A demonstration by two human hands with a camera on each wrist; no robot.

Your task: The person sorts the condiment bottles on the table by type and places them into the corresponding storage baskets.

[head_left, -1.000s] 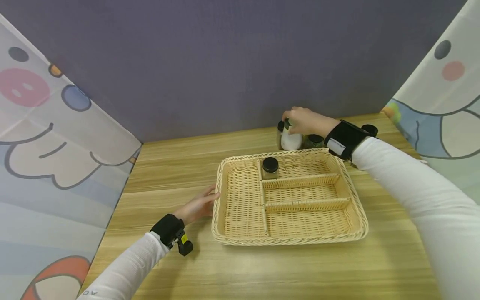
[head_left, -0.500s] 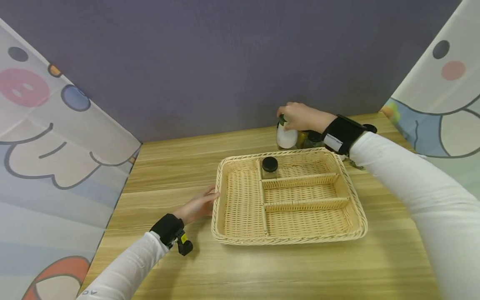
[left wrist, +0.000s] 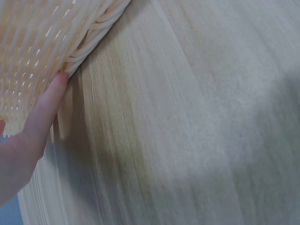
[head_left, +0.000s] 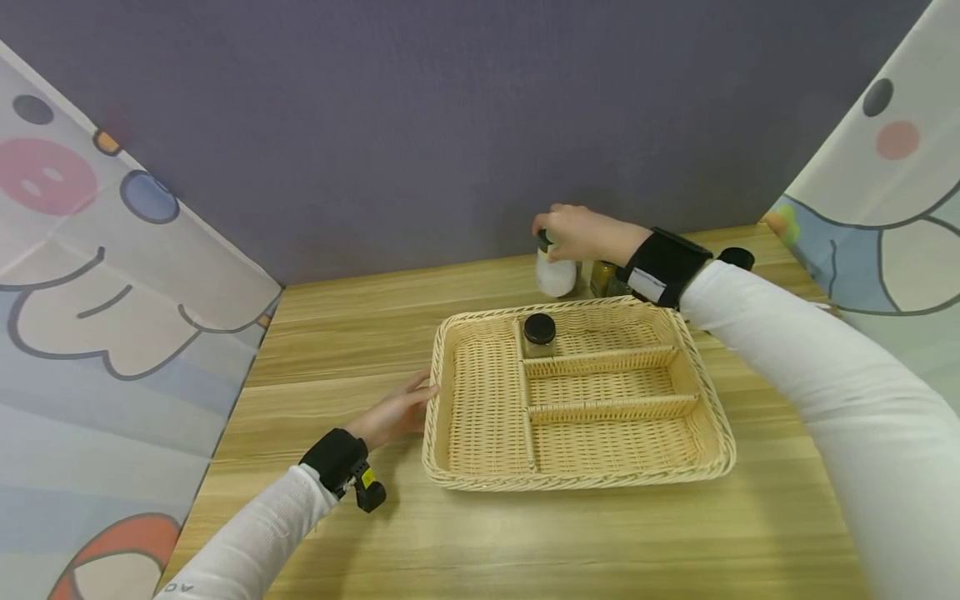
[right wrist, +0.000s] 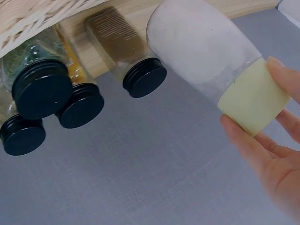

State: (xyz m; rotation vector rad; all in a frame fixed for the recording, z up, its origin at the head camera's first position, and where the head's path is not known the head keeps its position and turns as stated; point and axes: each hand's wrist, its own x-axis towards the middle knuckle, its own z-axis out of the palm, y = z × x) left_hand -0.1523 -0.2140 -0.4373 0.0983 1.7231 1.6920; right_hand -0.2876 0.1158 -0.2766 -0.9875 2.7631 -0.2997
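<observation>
Pale wood grain runs across the table (head_left: 337, 325), bounded at the back by a dark, purplish-grey wall (head_left: 420, 133) and at the sides by cartoon-printed curtains (head_left: 82, 358). From the head camera, a wicker basket (head_left: 581, 481) rests on the table, split into one long compartment on the left and three narrower ones on the right. A small black-lidded jar (head_left: 540, 330) stands in the farthest of those three, at its left end by the divider, which probably gives it some support. The left hand (head_left: 396, 414) touches the basket's left side, likely to steady it. Beyond the basket, the right hand (head_left: 576, 234) pinches the top of a white-filled bottle (head_left: 556, 277), held roughly upright near the wall; whether its base touches the table I cannot tell.

At the left wrist, one nearly straight finger touches the basket just under its rim. No pinch shows, and the other fingers are mostly out of sight; such light contact suits bracing rather than lifting.

At the right wrist, thumb and fingers pinch the bottle's pale cap (right wrist: 255, 96) from opposite sides, presumably because it is narrower than the body. A brown-filled jar (right wrist: 119, 40) stands just beside the bottle; more black-lidded jars (right wrist: 42, 89) cluster by the basket, so a grip from above seems to avoid knocking them.
</observation>
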